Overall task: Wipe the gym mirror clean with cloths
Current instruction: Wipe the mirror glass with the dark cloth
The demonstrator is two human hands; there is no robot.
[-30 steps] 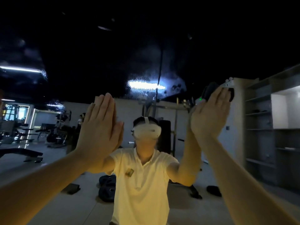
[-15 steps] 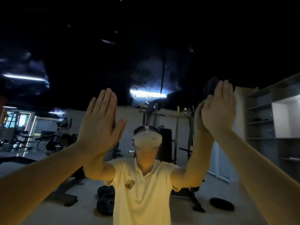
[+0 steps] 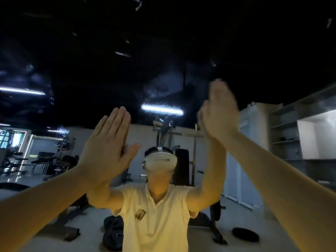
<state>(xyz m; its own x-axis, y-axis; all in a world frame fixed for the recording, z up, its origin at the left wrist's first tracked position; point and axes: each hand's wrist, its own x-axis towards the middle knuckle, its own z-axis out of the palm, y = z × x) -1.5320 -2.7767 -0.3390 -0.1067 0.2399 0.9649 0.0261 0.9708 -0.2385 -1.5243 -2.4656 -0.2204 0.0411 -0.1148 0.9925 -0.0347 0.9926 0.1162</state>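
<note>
2 released grips: left hand [image 3: 105,148] and higher right hand [image 3: 221,115] flat against mirror [image 3: 163,51].

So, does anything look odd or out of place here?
The mirror looks smeared, hazy streaks around the reflected light strip. No cloth shows under the flat left hand or the blurred right hand.

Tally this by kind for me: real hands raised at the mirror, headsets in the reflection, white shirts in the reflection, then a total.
Hands: 2, left hand and right hand
Headset: 1
White shirt: 1
Total: 4
</note>
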